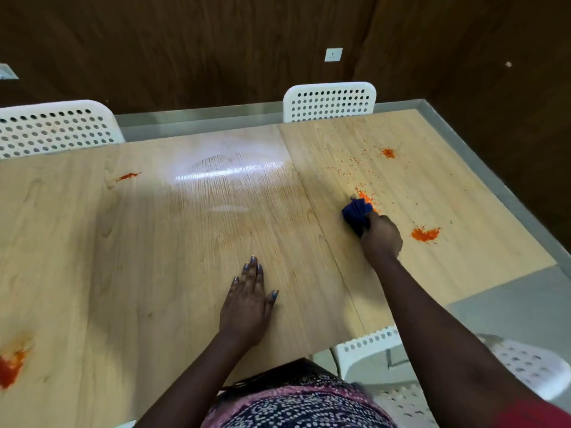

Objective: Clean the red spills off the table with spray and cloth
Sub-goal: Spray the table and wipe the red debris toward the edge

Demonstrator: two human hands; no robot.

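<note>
The wiping step is in hand: the right hand (381, 234) has its grip closed around the dark blue cloth (356, 213), pressed at a red spill (366, 197) on the table (185, 242). The left hand (248, 299) lies flat, fingers straight, holding nothing. Next, I think, comes the larger red splash (425, 234) nearby.

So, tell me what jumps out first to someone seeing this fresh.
Red spills dot the wooden table: a bright splash near the right edge and a smear at the near left. The right hand grips a blue cloth against a speckled patch, while the left hand rests flat.
</note>
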